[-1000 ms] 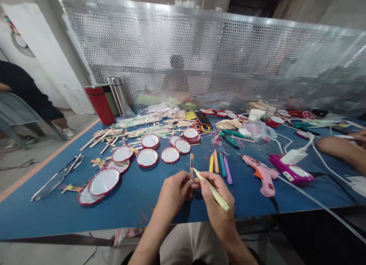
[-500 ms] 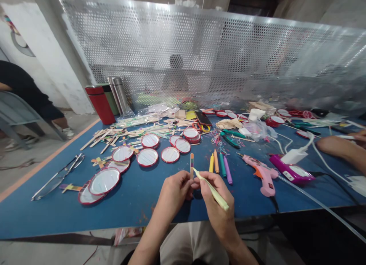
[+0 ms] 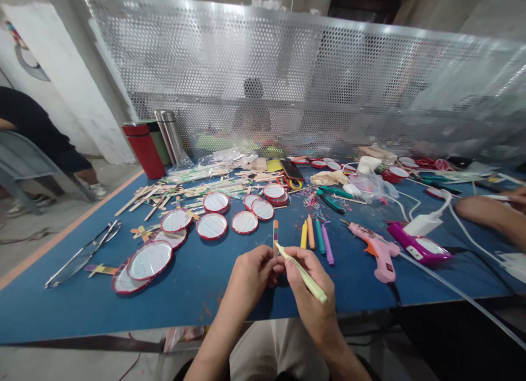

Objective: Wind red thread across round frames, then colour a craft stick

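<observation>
Between the fingers of my left hand a popsicle stick is held upright, its top banded in orange and purple. My right hand grips a pale yellow-green marker, whose tip touches the stick's right edge just above my left fingers. The stick's lower end is hidden behind my fingers. Just beyond my right hand lie a yellow marker, an orange marker, a teal marker and a purple marker.
Several round red-rimmed discs lie at the left, before a pile of popsicle sticks. Eyeglasses rest at far left. A pink glue gun and a purple device are at the right. Another person's arm reaches in there.
My right hand and the marker have shifted very slightly left and down along the stick. My left hand stays in place.
</observation>
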`<state>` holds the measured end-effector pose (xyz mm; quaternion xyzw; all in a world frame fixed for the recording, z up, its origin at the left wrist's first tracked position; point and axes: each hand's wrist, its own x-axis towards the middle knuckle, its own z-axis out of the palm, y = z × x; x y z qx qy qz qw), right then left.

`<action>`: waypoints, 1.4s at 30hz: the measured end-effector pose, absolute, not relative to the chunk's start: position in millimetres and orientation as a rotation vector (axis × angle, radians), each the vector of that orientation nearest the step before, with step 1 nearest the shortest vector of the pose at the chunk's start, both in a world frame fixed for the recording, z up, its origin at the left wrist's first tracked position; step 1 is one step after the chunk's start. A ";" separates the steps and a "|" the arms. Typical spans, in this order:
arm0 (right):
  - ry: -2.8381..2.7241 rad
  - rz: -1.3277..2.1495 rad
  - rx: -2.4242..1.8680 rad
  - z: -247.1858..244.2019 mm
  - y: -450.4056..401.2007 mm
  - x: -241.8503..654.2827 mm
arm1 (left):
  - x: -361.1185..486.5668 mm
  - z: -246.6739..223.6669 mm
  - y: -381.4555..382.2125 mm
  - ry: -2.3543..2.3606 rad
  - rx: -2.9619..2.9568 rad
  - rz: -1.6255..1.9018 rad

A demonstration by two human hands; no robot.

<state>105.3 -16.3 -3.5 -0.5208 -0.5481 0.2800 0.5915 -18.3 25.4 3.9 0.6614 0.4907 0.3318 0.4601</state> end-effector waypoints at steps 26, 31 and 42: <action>-1.189 0.673 -1.263 -5.9 -16.2 103.5 | -18.3 6.2 23.3 1.226 1.627 0.812; -1.246 0.659 -1.258 -4.1 -16.5 104.5 | -18.2 8.1 23.3 1.230 1.635 0.819; -1.221 0.659 -1.241 -2.1 -17.4 103.4 | -17.9 7.3 24.0 1.221 1.627 0.815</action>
